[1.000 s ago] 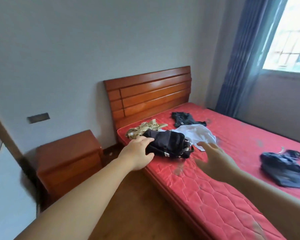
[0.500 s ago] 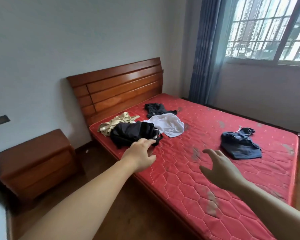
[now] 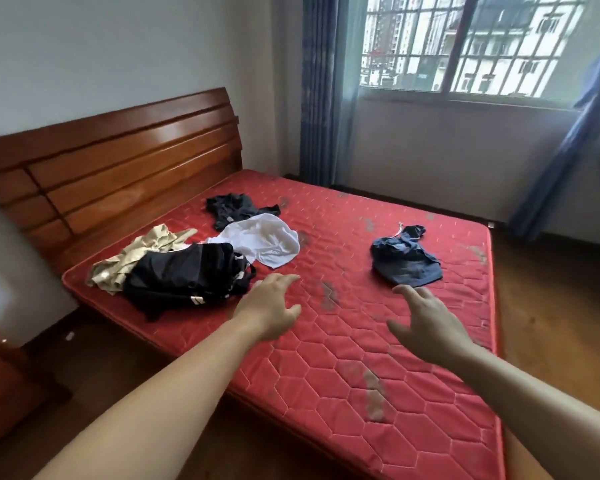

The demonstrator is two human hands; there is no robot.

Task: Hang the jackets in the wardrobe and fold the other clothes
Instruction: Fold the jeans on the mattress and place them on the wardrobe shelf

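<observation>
Several crumpled clothes lie on a red quilted mattress. A black garment with white stripes sits near the left edge, over a beige garment. A white garment and a dark one lie behind them. A blue-grey garment lies alone toward the right. My left hand hovers over the mattress just right of the black garment, fingers spread, holding nothing. My right hand hovers in front of the blue-grey garment, fingers spread and empty.
A wooden headboard stands against the left wall. A wooden nightstand shows at the far left. Blue curtains frame a barred window. Wooden floor runs around the bed.
The view has swung right, bringing the window and whole bed in. My left hand has come off the black garment and both hands have moved rightward over the mattress.
</observation>
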